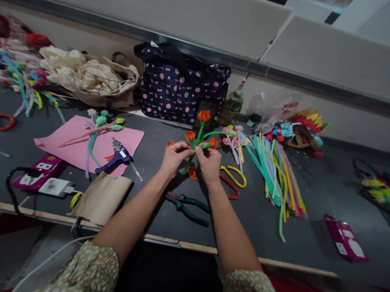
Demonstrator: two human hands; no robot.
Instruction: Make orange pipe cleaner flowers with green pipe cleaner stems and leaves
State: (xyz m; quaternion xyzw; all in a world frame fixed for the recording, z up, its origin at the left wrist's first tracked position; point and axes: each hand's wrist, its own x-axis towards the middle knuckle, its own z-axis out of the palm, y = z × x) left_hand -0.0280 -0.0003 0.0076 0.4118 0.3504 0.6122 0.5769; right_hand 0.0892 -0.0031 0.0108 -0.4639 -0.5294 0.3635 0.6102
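Note:
Both hands meet above the middle of the dark table, pinching a green pipe-cleaner stem that carries several orange flowers. My left hand grips it from the left, thumb and forefinger together. On the right, my right hand closes its fingertips on the same stem, right beside the other thumb. One green stem arches off to the right. Another orange flower shows below the hands. Green-handled pliers lie between my forearms, and scissors with red and yellow handles lie beside my right hand.
A blue glue gun rests on pink paper at the left, near a purple power strip. Colourful pipe cleaners lie to the right. A polka-dot bag and a green bottle stand behind.

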